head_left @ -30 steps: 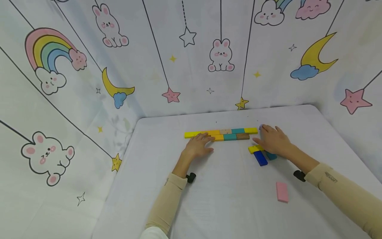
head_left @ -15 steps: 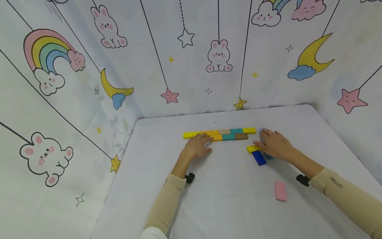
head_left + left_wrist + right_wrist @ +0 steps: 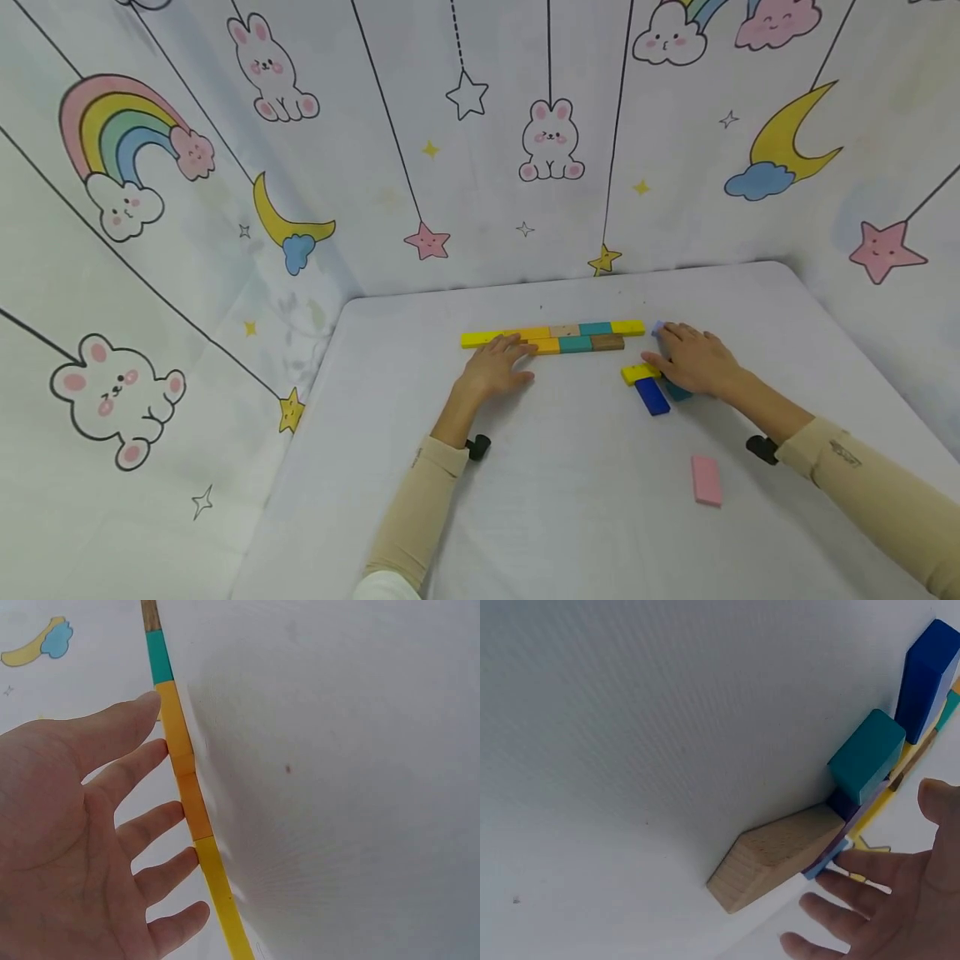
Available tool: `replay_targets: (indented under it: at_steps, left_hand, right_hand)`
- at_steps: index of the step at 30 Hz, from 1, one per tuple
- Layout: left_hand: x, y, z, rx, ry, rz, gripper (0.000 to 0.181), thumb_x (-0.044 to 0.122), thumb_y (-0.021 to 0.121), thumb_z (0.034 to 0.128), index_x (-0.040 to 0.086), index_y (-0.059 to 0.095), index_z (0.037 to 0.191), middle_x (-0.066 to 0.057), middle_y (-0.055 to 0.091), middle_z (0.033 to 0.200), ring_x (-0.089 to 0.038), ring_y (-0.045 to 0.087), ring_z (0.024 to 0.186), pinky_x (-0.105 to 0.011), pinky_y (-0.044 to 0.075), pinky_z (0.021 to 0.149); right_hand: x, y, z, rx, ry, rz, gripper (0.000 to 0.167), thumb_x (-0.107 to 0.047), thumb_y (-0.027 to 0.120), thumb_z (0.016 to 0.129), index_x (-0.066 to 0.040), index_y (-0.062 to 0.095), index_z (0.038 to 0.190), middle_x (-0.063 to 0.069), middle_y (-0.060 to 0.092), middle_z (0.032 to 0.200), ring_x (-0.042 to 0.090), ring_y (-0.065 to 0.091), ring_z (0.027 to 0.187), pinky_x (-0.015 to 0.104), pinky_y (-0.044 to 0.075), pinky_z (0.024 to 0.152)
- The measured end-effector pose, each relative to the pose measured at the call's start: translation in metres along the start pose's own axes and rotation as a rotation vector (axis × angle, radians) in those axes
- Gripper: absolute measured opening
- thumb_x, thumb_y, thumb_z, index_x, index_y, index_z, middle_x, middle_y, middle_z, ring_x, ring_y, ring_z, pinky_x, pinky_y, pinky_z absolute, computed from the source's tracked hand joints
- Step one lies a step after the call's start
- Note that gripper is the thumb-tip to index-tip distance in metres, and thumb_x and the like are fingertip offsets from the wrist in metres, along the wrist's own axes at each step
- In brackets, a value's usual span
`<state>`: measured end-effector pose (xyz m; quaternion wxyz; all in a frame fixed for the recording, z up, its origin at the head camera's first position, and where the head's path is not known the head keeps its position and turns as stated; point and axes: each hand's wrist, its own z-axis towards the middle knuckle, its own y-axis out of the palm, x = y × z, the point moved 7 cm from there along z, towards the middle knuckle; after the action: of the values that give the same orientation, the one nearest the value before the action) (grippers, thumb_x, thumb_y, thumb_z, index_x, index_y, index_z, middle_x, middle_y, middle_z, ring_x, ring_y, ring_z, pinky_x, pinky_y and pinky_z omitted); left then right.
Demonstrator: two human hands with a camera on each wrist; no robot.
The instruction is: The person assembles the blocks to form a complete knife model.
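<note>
Looks like a nursery-style play corner or a staged booth! Closed in by cartoon-printed walls (image 3: 480, 192) (rabbits (image 3: 551, 150), moons (image 3: 775, 143), rainbows (image 3: 123, 112)), with coloured blocks (image 3: 706, 481) on a white-covered table (image 3: 570, 508).

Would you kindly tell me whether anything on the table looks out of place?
The pink block stands out: it lies alone, nearer the person, apart from the rest. The dark blue block also sits at a slant to the two rows. Nothing looks spilled or broken.
</note>
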<state>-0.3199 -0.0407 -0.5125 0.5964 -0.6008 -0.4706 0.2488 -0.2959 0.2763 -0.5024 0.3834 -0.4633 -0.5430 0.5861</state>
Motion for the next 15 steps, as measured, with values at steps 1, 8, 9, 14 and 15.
replay_targets:
  at_steps: [1, 8, 9, 14, 15]
  left_hand:
    - [0.0, -0.0004, -0.0002, 0.001, -0.001, 0.0, 0.056, 0.043, 0.061, 0.1052, 0.03, 0.047, 0.158, -0.004, 0.029, 0.171, -0.032, 0.024, 0.158, -0.056, 0.019, 0.128]
    - [-0.0003, -0.0002, -0.0004, -0.001, -0.007, 0.004, 0.056, 0.043, 0.061, 0.1051, 0.031, 0.047, 0.158, -0.003, 0.03, 0.171, -0.031, 0.025, 0.158, -0.056, 0.02, 0.128]
    - [-0.0003, -0.0001, -0.0004, -0.001, -0.008, 0.004, 0.056, 0.043, 0.061, 0.1051, 0.031, 0.047, 0.158, -0.003, 0.03, 0.171, -0.031, 0.025, 0.158, -0.056, 0.02, 0.128]
    - [0.0001, -0.0004, -0.0006, 0.001, -0.014, 0.002, 0.057, 0.043, 0.061, 0.1051, 0.031, 0.046, 0.159, -0.004, 0.029, 0.171, -0.031, 0.024, 0.158, -0.054, 0.019, 0.128]
    - [0.0, -0.0004, -0.0008, 0.002, -0.016, 0.001, 0.057, 0.043, 0.061, 0.105, 0.031, 0.046, 0.159, -0.004, 0.029, 0.171, -0.031, 0.024, 0.158, -0.054, 0.019, 0.128]
  right_hand:
    - [0.0, 0.0003, -0.0003, 0.001, -0.001, 0.001, 0.074, -0.048, 0.049, 0.109, 0.016, 0.046, 0.146, 0.039, 0.044, 0.15, 0.057, 0.042, 0.139, 0.076, 0.033, 0.11]
    - [-0.0024, 0.0005, -0.0045, -0.014, 0.007, 0.033, 0.073, -0.046, 0.049, 0.109, 0.019, 0.047, 0.142, 0.042, 0.047, 0.144, 0.057, 0.048, 0.133, 0.071, 0.037, 0.111]
    - [-0.003, -0.0001, -0.0053, -0.01, 0.006, 0.039, 0.072, -0.046, 0.05, 0.109, 0.02, 0.047, 0.141, 0.042, 0.047, 0.144, 0.057, 0.048, 0.132, 0.07, 0.038, 0.111]
    - [-0.0049, -0.0016, -0.0077, 0.035, -0.023, 0.041, 0.07, -0.044, 0.053, 0.109, 0.021, 0.052, 0.135, 0.042, 0.051, 0.139, 0.055, 0.052, 0.129, 0.069, 0.041, 0.109]
    - [-0.0053, -0.0014, -0.0078, 0.042, -0.029, 0.042, 0.069, -0.044, 0.053, 0.109, 0.02, 0.053, 0.135, 0.041, 0.052, 0.139, 0.055, 0.053, 0.128, 0.068, 0.042, 0.109]
